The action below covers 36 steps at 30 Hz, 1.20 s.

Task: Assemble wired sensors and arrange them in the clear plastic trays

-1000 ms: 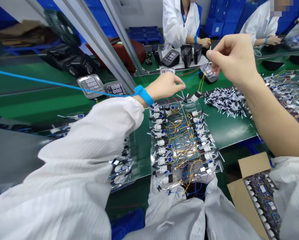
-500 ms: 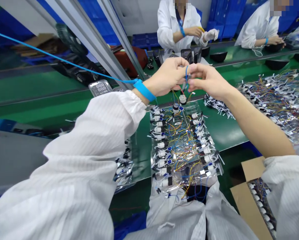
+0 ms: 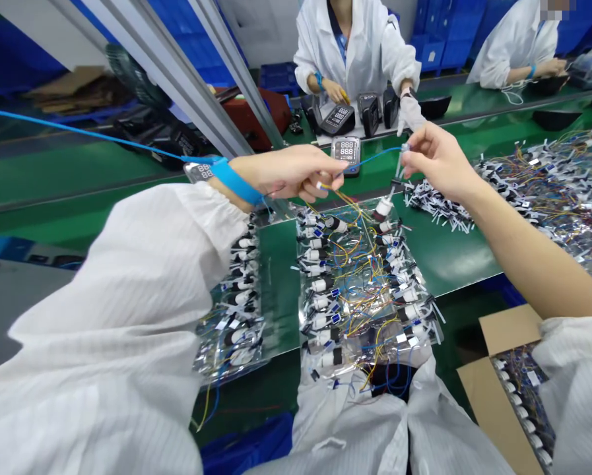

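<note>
A green worktable (image 3: 459, 260) stretches across the view, with clear plastic (image 3: 369, 300) on it bearing rows of wired parts (image 3: 320, 285). Above the far end, the left hand (image 3: 296, 171) and right hand (image 3: 437, 161) are apart, fingertips pinched. Below the right hand shows one white part (image 3: 383, 209) (resting or hanging, I cannot tell). Thinnest is the blue wire (image 3: 373, 158), gripped by both hands and spanning the gap between them.

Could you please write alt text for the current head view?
A blue wire runs between a person's left hand and right hand above a green worktop; rows of small wired parts lie nearer, and a co-worker is opposite.
</note>
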### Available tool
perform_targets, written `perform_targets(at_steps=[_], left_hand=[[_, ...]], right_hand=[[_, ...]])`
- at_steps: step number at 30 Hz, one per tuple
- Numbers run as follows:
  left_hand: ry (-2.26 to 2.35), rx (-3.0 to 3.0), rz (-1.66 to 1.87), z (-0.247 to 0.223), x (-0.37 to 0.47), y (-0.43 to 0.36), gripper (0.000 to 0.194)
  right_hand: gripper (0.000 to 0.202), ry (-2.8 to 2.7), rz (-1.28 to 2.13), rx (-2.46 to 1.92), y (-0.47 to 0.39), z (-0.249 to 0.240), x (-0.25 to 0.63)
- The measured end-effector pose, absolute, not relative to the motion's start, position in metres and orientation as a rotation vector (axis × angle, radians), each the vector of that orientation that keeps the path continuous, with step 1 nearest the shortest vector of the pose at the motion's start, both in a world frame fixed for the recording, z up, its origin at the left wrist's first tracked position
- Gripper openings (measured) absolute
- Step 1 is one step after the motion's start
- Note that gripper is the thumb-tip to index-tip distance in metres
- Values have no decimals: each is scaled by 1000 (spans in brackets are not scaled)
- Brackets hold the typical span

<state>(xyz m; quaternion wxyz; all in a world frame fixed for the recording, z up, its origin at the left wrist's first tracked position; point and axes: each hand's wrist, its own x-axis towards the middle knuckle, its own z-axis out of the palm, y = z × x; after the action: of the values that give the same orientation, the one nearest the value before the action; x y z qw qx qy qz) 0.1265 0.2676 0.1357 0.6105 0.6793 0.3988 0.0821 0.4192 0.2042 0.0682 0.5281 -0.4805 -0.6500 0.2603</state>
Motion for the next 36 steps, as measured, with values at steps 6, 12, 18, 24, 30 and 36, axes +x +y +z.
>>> perform_targets(at_steps=[6,12,18,24,30,36], left_hand=[[955,1661,237,106,137,285,24],[1038,1641,191,61,153,286,18],[1076,1883,186,39,158,288,22],[1173,1789,305,58,153,278,32],[1003,1712,607,116,143,246,21],[926,1625,894,158,141,219,15]], right_hand=[[33,-1417,733,-1186,221,7,443],[36,-1380,884,-1333,222,-52,444],[36,-1363,890,-1377,223,-64,454],[20,-1897,462,-1439,227,-46,441],[22,-2463,317,-1484,234,-28,403],[37,-2070,522,-1170,201,31,351]])
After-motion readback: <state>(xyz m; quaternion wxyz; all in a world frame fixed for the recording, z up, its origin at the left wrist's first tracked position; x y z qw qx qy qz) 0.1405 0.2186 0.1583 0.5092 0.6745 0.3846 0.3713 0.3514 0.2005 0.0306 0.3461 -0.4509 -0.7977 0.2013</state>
